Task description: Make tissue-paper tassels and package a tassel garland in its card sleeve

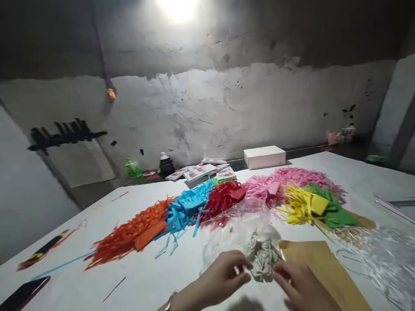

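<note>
Head view: near the table's front edge, a crumpled grey wad sits upright between two hands. The left hand pinches its left side, fingers closed on it; the right hand grips its right side, beside a brown envelope and a clear plastic bag.
</note>
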Demonstrator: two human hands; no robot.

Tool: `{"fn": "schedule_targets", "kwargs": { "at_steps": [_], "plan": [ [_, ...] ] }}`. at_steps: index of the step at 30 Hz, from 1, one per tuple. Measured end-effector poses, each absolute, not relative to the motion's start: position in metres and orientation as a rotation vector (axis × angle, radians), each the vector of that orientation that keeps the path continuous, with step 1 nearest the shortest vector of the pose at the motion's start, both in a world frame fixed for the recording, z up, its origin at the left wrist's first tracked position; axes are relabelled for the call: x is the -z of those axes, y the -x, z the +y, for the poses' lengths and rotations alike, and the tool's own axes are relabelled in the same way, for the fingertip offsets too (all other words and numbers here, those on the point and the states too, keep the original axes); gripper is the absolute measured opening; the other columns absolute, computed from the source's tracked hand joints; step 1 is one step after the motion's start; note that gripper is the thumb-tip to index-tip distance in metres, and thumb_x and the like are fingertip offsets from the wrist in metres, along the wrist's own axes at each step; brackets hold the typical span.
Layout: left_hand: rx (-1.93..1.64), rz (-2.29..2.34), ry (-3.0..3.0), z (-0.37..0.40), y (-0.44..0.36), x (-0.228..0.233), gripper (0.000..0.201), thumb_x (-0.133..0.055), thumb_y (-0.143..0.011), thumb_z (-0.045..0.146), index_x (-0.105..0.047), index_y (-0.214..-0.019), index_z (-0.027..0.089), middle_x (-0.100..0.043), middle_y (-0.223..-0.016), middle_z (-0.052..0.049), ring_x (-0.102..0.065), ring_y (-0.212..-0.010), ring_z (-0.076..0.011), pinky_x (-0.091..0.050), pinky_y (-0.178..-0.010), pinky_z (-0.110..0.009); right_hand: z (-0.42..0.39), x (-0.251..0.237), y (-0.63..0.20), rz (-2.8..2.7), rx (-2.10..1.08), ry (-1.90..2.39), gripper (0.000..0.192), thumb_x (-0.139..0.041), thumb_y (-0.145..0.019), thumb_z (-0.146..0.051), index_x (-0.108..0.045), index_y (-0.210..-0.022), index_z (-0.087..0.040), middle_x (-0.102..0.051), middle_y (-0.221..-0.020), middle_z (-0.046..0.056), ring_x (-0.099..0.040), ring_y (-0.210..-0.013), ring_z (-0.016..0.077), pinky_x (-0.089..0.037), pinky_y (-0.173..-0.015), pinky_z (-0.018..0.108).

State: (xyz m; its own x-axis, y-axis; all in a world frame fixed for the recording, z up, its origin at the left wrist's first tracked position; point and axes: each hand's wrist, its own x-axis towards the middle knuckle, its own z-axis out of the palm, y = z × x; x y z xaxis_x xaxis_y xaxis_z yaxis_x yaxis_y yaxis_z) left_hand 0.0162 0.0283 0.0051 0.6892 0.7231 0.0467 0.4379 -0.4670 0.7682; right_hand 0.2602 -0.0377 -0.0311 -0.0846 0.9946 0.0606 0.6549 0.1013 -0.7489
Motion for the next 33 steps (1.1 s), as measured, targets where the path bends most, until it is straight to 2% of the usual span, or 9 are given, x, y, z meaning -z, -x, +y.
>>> {"fn": "schedule_targets", "kwargs": {
  "at_steps": [3, 4, 7, 12, 16, 22, 26, 30, 33],
  "plan": [
    [-0.503, 0.681, -2.298, 0.052, -0.095, -0.008, 0.022, -0.061, -0.091, 0.025, -0.075, -0.106, 0.016, -0.072, -0.098, -0.009, -0.066, -0.08, -0.0166, -0.051, -0.069, -0.023, 0.009, 0.021, -0.31, -1.667, -0.605, 1.882, 0.018, -0.062, -0.093, -0.026, -0.069, -0.08, -0.017, -0.071, -0.084, 0.007, -0.067, -0.086, 0.0214, -0.051, -0.082, 0.034],
    [-0.51, 0.665, -2.329, 0.062, -0.123, -0.006, 0.021, -0.062, -0.09, 0.021, -0.075, -0.105, 0.016, -0.073, -0.098, -0.008, -0.067, -0.083, -0.0173, -0.052, -0.071, -0.024, 0.023, 0.02, -0.331, -1.593, -0.572, 1.965, 0.014, -0.065, -0.093, -0.028, -0.069, -0.09, -0.016, -0.071, -0.094, 0.007, -0.067, -0.09, 0.0208, -0.053, -0.084, 0.036],
    [-0.549, 0.699, -2.386, 0.098, -0.209, 0.006, 0.019, -0.061, -0.089, 0.012, -0.075, -0.102, 0.013, -0.072, -0.101, -0.011, -0.067, -0.091, -0.0202, -0.053, -0.082, -0.03, 0.055, 0.028, -0.395, -1.355, -0.476, 2.115, 0.032, -0.064, -0.096, -0.036, -0.061, -0.122, -0.017, -0.063, -0.122, 0.009, -0.065, -0.103, 0.0215, -0.056, -0.087, 0.042],
    [-0.58, 0.733, -2.48, 0.152, -0.325, 0.026, 0.024, -0.06, -0.098, 0.03, -0.064, -0.117, 0.016, -0.065, -0.12, -0.01, -0.065, -0.103, -0.0225, -0.056, -0.089, -0.043, 0.069, 0.056, -0.464, -1.091, -0.329, 2.068, 0.032, -0.062, -0.097, -0.035, -0.06, -0.124, -0.019, -0.062, -0.125, 0.008, -0.065, -0.105, 0.0219, -0.056, -0.088, 0.043],
    [-0.443, 0.542, -2.563, 0.165, -0.386, 0.04, 0.029, -0.061, -0.097, 0.032, -0.062, -0.123, 0.018, -0.062, -0.128, -0.01, -0.064, -0.109, -0.0242, -0.055, -0.093, -0.046, 0.068, 0.07, -0.502, -0.859, -0.233, 1.93, 0.03, -0.062, -0.097, -0.035, -0.061, -0.122, -0.019, -0.063, -0.125, 0.008, -0.065, -0.105, 0.0218, -0.055, -0.089, 0.043],
    [-0.321, 0.586, -2.471, 0.166, -0.424, 0.056, 0.032, -0.061, -0.097, 0.033, -0.06, -0.125, 0.017, -0.061, -0.128, -0.011, -0.064, -0.108, -0.0244, -0.056, -0.091, -0.045, 0.066, 0.085, -0.532, -0.568, -0.272, 1.688, 0.033, -0.062, -0.097, -0.037, -0.06, -0.123, -0.017, -0.065, -0.118, 0.007, -0.067, -0.096, 0.0199, -0.058, -0.081, 0.039],
    [-0.376, 0.716, -2.265, 0.189, -0.419, 0.044, 0.031, -0.061, -0.097, 0.033, -0.061, -0.124, 0.018, -0.062, -0.128, -0.01, -0.064, -0.107, -0.0244, -0.056, -0.09, -0.044, 0.074, 0.089, -0.522, -0.592, -0.277, 1.593, 0.032, -0.062, -0.097, -0.037, -0.06, -0.122, -0.017, -0.065, -0.117, 0.007, -0.067, -0.095, 0.0195, -0.058, -0.08, 0.039],
    [-0.438, 0.782, -2.006, 0.212, -0.403, 0.019, 0.034, -0.062, -0.097, 0.034, -0.06, -0.125, 0.016, -0.062, -0.126, -0.009, -0.065, -0.106, -0.0257, -0.057, -0.088, -0.045, 0.081, 0.079, -0.501, -0.762, -0.194, 1.541, 0.029, -0.062, -0.097, -0.037, -0.062, -0.119, -0.017, -0.065, -0.119, 0.007, -0.066, -0.099, 0.0205, -0.056, -0.086, 0.042],
    [-0.437, 0.722, -1.846, 0.211, -0.391, 0.007, 0.033, -0.061, -0.097, 0.034, -0.059, -0.125, 0.016, -0.063, -0.124, -0.01, -0.065, -0.104, -0.0241, -0.057, -0.087, -0.045, 0.084, 0.071, -0.481, -0.904, -0.121, 1.49, 0.037, -0.067, -0.093, -0.034, -0.06, -0.126, -0.019, -0.059, -0.133, 0.01, -0.059, -0.118, 0.0263, -0.05, -0.099, 0.049]
  ]
}}
